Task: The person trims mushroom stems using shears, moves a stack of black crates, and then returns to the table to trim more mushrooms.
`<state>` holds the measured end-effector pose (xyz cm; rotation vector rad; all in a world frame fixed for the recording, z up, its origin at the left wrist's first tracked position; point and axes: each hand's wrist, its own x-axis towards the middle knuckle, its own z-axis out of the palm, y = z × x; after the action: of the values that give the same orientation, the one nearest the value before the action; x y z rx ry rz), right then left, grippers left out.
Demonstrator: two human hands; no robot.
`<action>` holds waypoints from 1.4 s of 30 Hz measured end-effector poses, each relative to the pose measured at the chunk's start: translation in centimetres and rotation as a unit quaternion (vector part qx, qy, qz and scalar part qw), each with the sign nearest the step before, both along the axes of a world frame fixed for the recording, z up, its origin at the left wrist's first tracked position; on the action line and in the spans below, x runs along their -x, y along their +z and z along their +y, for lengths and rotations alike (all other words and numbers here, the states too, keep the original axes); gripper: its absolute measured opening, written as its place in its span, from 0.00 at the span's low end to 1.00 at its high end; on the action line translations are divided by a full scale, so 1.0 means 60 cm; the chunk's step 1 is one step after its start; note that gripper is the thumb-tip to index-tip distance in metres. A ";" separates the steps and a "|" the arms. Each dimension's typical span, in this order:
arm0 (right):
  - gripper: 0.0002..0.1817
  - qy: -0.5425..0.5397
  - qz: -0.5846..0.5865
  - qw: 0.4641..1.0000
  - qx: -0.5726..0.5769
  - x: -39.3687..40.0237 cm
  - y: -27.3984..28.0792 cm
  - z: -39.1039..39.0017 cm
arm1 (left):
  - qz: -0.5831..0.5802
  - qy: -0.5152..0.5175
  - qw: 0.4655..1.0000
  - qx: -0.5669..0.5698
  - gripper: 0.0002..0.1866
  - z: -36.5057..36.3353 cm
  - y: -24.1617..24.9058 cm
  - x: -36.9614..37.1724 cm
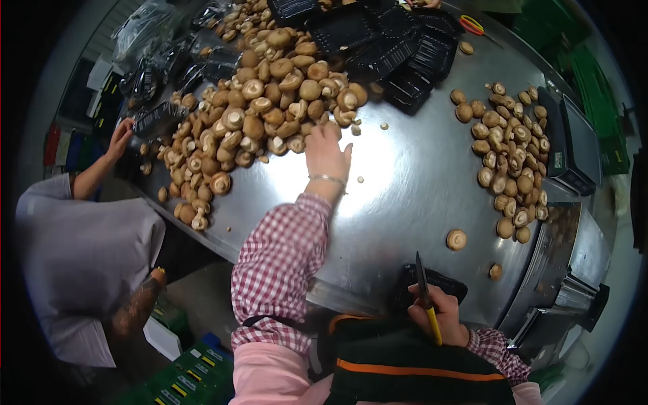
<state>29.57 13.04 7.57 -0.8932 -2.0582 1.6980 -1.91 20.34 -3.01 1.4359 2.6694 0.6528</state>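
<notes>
My left hand (327, 152) reaches out across the steel table (405, 182) to the near edge of a big heap of brown mushrooms (263, 115). Its fingers lie among the nearest mushrooms; whether they grip one is hidden. A bracelet circles the wrist, and the sleeve is red-and-white check. My right hand (439, 314) stays close to my body, shut on a knife (425, 290) with a yellow handle and dark blade pointing up. Under it lies a black plastic tray (439, 280).
A second heap of mushrooms (509, 152) lies at the right beside a scale (574, 145). Several empty black trays (391, 40) are piled at the far side. Another person in grey (81, 256) stands at the left, a hand (120, 138) on the table edge.
</notes>
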 end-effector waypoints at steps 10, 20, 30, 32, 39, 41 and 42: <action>0.26 0.029 -0.035 0.997 0.061 0.010 0.005 0.027 | -0.625 0.020 0.757 -0.190 0.28 -0.100 0.032 0.001; 0.35 0.157 -0.016 0.980 -0.119 0.064 0.025 0.005 | -0.632 0.002 0.729 -0.263 0.28 -0.332 0.203 -0.170; 0.26 0.185 -0.009 0.978 -0.093 0.066 0.004 -0.029 | -0.472 0.051 0.847 -0.240 0.28 -0.363 0.209 -0.203; 0.21 0.206 -0.055 0.975 -0.054 0.065 0.007 -0.026 | -0.485 0.050 0.846 -0.215 0.27 -0.365 0.191 -0.200; 0.19 0.012 0.010 1.000 -0.003 0.017 0.007 -0.035 | -0.623 -0.008 0.779 -0.074 0.31 -0.224 0.067 -0.176; 0.21 0.030 0.025 0.999 -0.008 0.007 0.008 -0.023 | -0.654 -0.195 0.725 -0.090 0.35 -0.140 0.078 -0.187; 0.20 0.025 0.027 0.999 -0.011 0.005 0.009 -0.017 | -0.574 -0.191 0.796 -0.017 0.36 -0.101 0.091 -0.168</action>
<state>29.25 12.02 8.08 -0.7860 -2.0762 1.7034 8.14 14.30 2.45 0.9786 1.3810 1.0547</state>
